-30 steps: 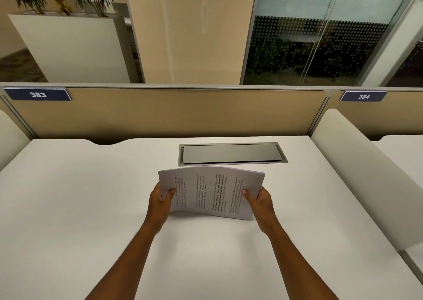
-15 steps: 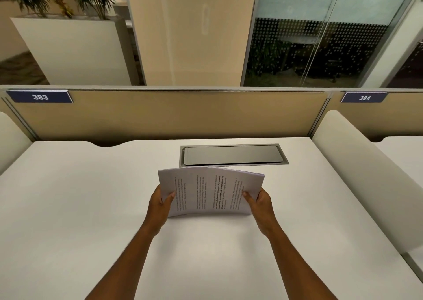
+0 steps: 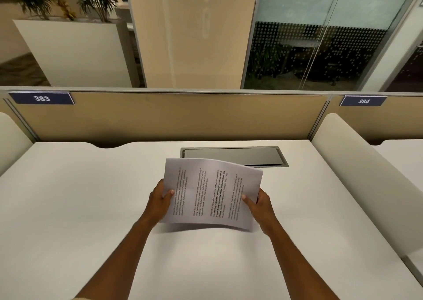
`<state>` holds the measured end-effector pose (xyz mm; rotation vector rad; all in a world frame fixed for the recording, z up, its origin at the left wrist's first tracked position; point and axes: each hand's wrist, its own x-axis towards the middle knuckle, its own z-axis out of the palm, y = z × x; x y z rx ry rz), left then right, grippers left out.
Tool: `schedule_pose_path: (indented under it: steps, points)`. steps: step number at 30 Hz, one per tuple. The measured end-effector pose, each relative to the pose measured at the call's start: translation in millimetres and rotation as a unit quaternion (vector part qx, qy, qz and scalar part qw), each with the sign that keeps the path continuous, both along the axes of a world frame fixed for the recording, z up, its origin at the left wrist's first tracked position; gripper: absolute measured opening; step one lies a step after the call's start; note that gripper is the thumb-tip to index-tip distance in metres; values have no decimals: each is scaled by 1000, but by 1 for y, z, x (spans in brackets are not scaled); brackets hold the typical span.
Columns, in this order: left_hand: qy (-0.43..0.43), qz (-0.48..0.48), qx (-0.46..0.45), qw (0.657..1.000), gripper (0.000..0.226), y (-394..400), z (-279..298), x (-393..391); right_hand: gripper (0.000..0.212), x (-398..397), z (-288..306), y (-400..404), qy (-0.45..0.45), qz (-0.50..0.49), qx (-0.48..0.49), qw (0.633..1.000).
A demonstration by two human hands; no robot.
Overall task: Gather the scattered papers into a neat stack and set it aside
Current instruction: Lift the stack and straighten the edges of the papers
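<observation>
Papers [image 3: 211,192] between both hands

The paper stack [image 3: 211,194] has lifted off the desk [image 3: 68,208] (tilting flatter, more face-up).

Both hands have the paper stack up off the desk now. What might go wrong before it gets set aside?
The paper stack bows between the left hand and right hand, each gripping only a side edge, so sheets may slip or fan out. Set down too far forward, it would cover the desk's cable hatch instead of bare desk.
</observation>
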<state>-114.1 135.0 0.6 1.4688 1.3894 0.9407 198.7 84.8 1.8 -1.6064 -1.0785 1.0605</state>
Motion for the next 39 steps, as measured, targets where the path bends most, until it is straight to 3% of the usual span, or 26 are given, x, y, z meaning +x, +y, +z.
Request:
schedule_pose_path:
  steps: [4,12,17,19,22,27,32,39]
  points:
    - [18,-47,-24,998,47,14,17,-3,31,6,7,4,25,11,-37,999]
    - [-52,-152,-115,980,53,16,41,-13,29,24,23,-1,76,43,-73,994]
    - [-20,-175,-161,971,53,16,39,-18,46,40,30,0,73,14,-49,996]
    - [-11,-191,-170,967,51,15,42,-20,55,47,37,1,25,27,-37,999]
    - [0,-215,-175,961,48,13,48,-18,62,50,47,8,-133,74,-36,988]
    - [41,-241,-157,957,50,12,64,-6,37,38,63,21,-299,180,-46,936]
    - [82,-267,-148,949,43,18,81,7,27,13,70,25,-322,242,-47,914]
    - [131,-253,-126,950,27,20,97,8,13,1,71,14,-273,237,-20,932]
